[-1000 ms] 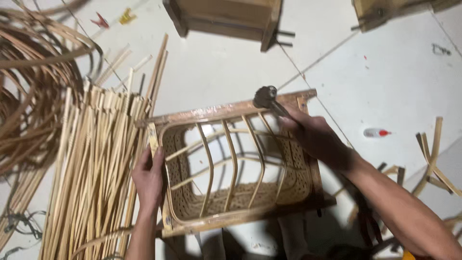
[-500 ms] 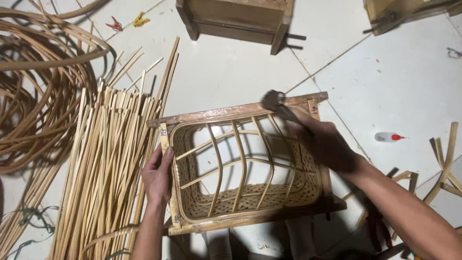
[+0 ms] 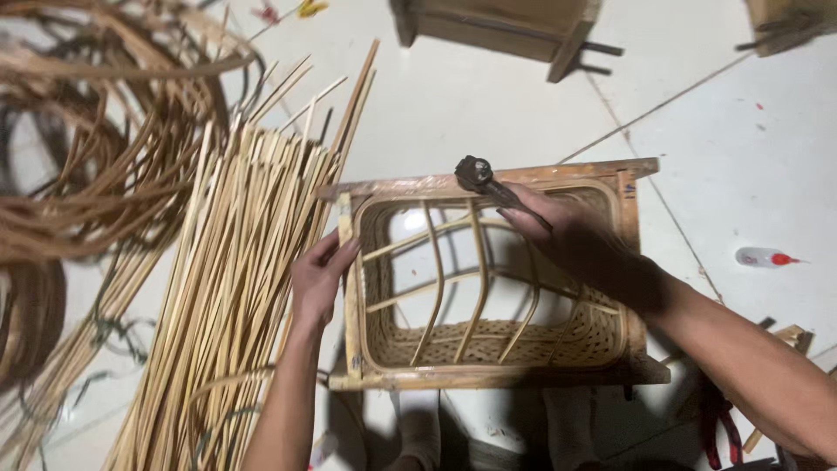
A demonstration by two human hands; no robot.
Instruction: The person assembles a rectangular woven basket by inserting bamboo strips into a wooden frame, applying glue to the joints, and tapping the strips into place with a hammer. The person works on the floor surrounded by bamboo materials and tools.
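Note:
A rectangular rattan basket with a wooden frame (image 3: 628, 209) lies on the white tiled floor below me, its curved ribs and woven wall showing. My left hand (image 3: 318, 279) grips the frame's left side. My right hand (image 3: 567, 235) holds a small dark hammer (image 3: 478, 174), whose head rests on the frame's far rail.
A thick bundle of straight pale rattan strips (image 3: 235, 288) lies left of the basket. Coils of darker cane (image 3: 78, 174) fill the far left. A wooden stool (image 3: 497, 26) stands at the top. A small white bottle with a red tip (image 3: 763, 257) lies at the right.
The view has shifted, so the basket sits more to the right and lower. The hammer head has come down onto the far rail. My left hand keeps its hold on the left side.

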